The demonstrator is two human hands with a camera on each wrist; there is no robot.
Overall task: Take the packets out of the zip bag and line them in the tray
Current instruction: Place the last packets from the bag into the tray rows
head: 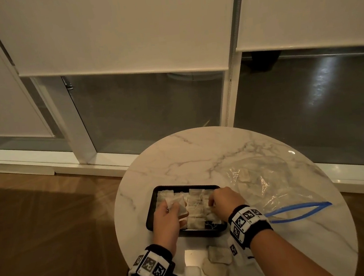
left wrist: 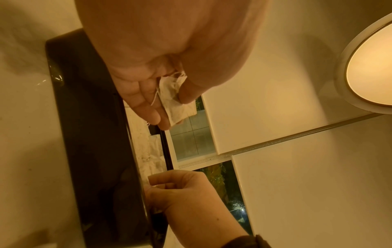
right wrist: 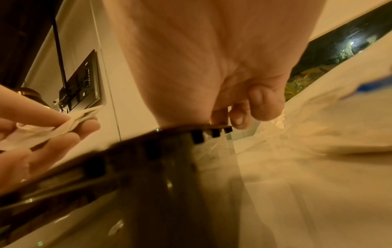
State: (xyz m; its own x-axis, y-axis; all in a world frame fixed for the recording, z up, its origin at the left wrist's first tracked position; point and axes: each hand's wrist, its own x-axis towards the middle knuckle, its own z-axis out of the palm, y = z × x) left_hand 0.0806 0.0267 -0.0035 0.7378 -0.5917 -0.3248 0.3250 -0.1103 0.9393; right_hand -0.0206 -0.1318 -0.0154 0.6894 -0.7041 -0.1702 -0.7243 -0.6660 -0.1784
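A black tray (head: 200,232) on a round marble table (head: 178,156) holds several pale packets (head: 195,212) in rows. My left hand (head: 174,206) hovers over the tray's left side and pinches one packet (left wrist: 169,87) between thumb and fingers. My right hand (head: 212,202) is over the tray's right side, fingers curled down among the packets (right wrist: 237,115); what they hold is hidden. The clear zip bag (head: 271,184) with its blue zipper (head: 296,210) lies open to the right of the tray, with a few packets showing faintly inside.
Two or three loose packets (head: 219,255) lie on the table near its front edge, between my wrists. Windows with lowered blinds (head: 120,32) stand behind the table. Wooden floor (head: 50,219) lies to the left.
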